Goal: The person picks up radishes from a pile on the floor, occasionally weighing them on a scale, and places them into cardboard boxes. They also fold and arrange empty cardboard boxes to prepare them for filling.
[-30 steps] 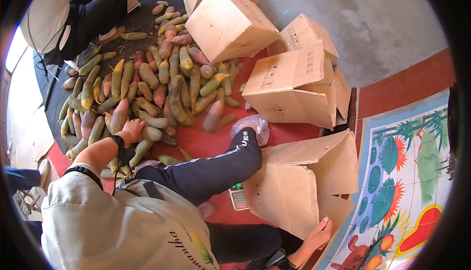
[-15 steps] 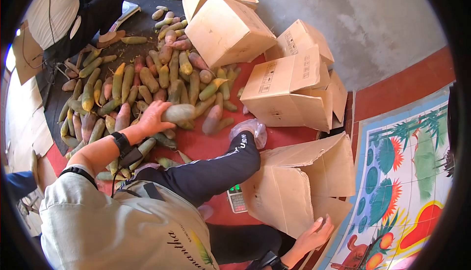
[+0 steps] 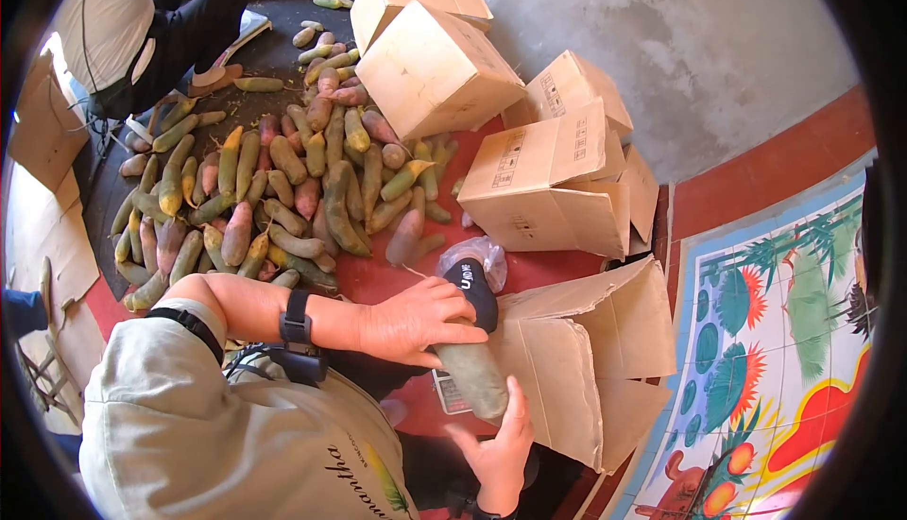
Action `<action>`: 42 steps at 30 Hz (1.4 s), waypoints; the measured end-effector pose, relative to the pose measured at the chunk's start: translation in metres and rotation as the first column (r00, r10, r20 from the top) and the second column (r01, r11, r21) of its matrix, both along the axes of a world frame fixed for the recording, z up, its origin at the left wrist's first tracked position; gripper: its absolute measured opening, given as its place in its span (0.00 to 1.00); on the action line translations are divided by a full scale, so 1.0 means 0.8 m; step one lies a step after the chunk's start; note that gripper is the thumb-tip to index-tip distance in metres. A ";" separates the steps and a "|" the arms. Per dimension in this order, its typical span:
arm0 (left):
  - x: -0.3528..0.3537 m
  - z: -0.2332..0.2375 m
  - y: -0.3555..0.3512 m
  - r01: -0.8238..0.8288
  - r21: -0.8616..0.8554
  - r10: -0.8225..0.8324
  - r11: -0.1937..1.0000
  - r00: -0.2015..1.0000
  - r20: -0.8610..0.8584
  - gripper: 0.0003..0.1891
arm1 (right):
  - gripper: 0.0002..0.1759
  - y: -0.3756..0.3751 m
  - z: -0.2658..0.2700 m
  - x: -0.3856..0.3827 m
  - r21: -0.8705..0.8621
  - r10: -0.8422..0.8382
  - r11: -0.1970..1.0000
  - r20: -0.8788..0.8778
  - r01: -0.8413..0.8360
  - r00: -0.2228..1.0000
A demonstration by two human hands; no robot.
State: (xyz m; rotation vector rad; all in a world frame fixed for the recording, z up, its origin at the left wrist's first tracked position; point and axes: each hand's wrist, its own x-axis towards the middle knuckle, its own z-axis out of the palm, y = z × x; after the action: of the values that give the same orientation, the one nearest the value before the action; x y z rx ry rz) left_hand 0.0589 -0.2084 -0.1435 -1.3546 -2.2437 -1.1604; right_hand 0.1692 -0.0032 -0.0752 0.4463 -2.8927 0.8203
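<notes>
A greyish-green radish is held in my left hand, its fingers wrapped round the upper end. It points down over a digital scale's keypad between my legs. My right hand is open, thumb and fingers spread, close to the radish's lower end. Beside it stands an open cardboard box, its flaps turned out to the right. A large pile of green and reddish radishes lies on the floor beyond my left arm.
More cardboard boxes stand along the far side by a grey floor. Another person crouches at upper left near a second scale. A painted tile panel lies at right. My plastic-covered foot is near the box.
My left hand has brought the radish from the pile towards me, above the scale. My right hand has left the box flap and moved left to the radish's lower end.
</notes>
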 end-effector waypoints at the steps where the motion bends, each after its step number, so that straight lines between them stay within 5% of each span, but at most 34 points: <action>1: 0.000 0.002 0.001 -0.020 0.000 0.020 1.000 0.999 -0.047 0.32 | 0.41 -0.003 0.000 0.003 -0.006 -0.007 1.000 -0.044 0.007 0.999; 10: 0.005 0.005 0.001 -0.013 0.031 0.019 0.999 0.978 -0.207 0.36 | 0.25 0.000 -0.010 0.005 -0.120 -0.125 0.986 -0.115 0.111 0.985; 13: -0.016 -0.009 -0.013 -0.210 0.079 0.224 0.974 0.929 -0.294 0.35 | 0.23 0.027 0.002 0.011 -0.110 -0.203 0.978 -0.330 0.176 0.922; 14: -0.027 -0.012 -0.028 -0.247 0.058 0.253 0.967 0.955 -0.153 0.33 | 0.23 0.039 0.008 0.015 -0.191 -0.283 0.954 -0.323 0.230 0.903; 17: -0.059 -0.068 -0.080 -0.462 0.027 0.463 0.886 0.886 -0.021 0.30 | 0.23 0.070 0.033 0.023 -0.349 -0.625 0.780 -0.408 0.519 0.665; 18: -0.062 -0.090 -0.103 -0.527 -0.049 0.527 0.849 0.850 0.003 0.29 | 0.20 0.096 0.031 0.026 -0.541 -0.717 0.684 -0.372 0.490 0.590; 19: -0.062 -0.124 -0.127 -0.590 -0.088 0.592 0.802 0.806 -0.002 0.28 | 0.29 0.084 0.059 0.031 -0.320 -0.645 0.742 -0.581 0.589 0.497; 20: -0.059 -0.148 -0.151 -0.634 -0.190 0.648 0.750 0.762 0.012 0.26 | 0.26 0.131 0.043 0.046 -0.468 -0.761 0.636 -0.514 0.614 0.396; 22: -0.047 -0.201 -0.196 -0.691 -0.346 0.751 0.634 0.656 0.067 0.22 | 0.30 0.102 0.070 0.027 -0.477 -0.738 0.637 -0.605 0.606 0.300; 26: -0.004 -0.271 -0.251 -0.579 -0.712 0.885 0.397 0.447 0.131 0.19 | 0.18 0.142 0.047 0.012 -0.367 -0.720 0.620 -0.617 0.693 0.318; 28: 0.012 -0.313 -0.272 -0.550 -0.774 0.916 0.313 0.389 0.094 0.18 | 0.20 0.186 0.015 0.015 0.007 -0.632 0.576 -0.630 0.817 0.452; 29: 0.017 -0.326 -0.277 -0.520 -0.822 0.941 0.230 0.336 0.051 0.18 | 0.19 0.174 0.009 0.007 -0.005 -0.667 0.585 -0.571 0.811 0.478; 32: 0.034 -0.321 -0.279 -0.479 -0.844 0.958 0.241 0.254 0.129 0.21 | 0.18 0.207 -0.019 -0.003 0.025 -0.697 0.630 -0.423 0.777 0.579; 39: 0.020 -0.341 -0.274 -0.347 -0.928 0.937 0.139 0.349 0.010 0.29 | 0.18 0.207 -0.014 -0.013 0.055 -0.709 0.601 -0.425 0.797 0.563; 42: 0.007 -0.341 -0.269 -0.336 -0.926 0.958 0.174 0.276 0.080 0.35 | 0.18 0.205 -0.017 -0.012 0.054 -0.715 0.582 -0.442 0.811 0.542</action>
State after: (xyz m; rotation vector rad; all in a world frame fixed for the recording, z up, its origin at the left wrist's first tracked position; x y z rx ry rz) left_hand 0.0644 -0.4238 -0.4162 0.5165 -3.4972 -0.1557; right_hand 0.1592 0.1607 -0.0887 -0.6093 -2.3991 0.1653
